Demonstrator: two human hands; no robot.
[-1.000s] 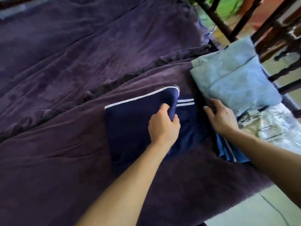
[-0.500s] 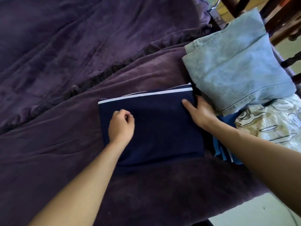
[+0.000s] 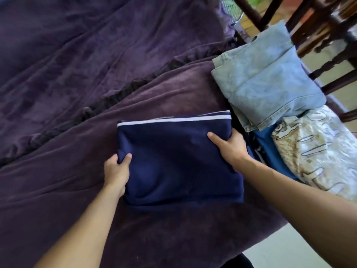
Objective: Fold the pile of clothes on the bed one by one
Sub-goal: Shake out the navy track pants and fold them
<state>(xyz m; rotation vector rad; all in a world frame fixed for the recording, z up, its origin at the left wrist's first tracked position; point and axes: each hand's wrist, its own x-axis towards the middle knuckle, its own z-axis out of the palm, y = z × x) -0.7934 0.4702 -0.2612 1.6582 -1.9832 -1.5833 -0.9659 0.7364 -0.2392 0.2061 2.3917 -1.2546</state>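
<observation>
Head view: the navy garment (image 3: 173, 161) lies on the purple blanket (image 3: 96, 93), folded into a rectangle and seemingly finished. The left hand (image 3: 116, 171) pinches its left edge and the right hand (image 3: 231, 149) clasps its right edge, thumbs on top. Folded jeans (image 3: 270, 84) and a patterned cloth (image 3: 313, 151) sit just beside it. No unfolded pile shows.

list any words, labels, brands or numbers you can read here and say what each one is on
None of the text here can be read.
Cream printed fabric: outlined shapes that may be letters, too creased and blurred to read.
Navy garment: only a white stripe along its far edge, no wording.
Folded denim: no label or tag shows.
</observation>
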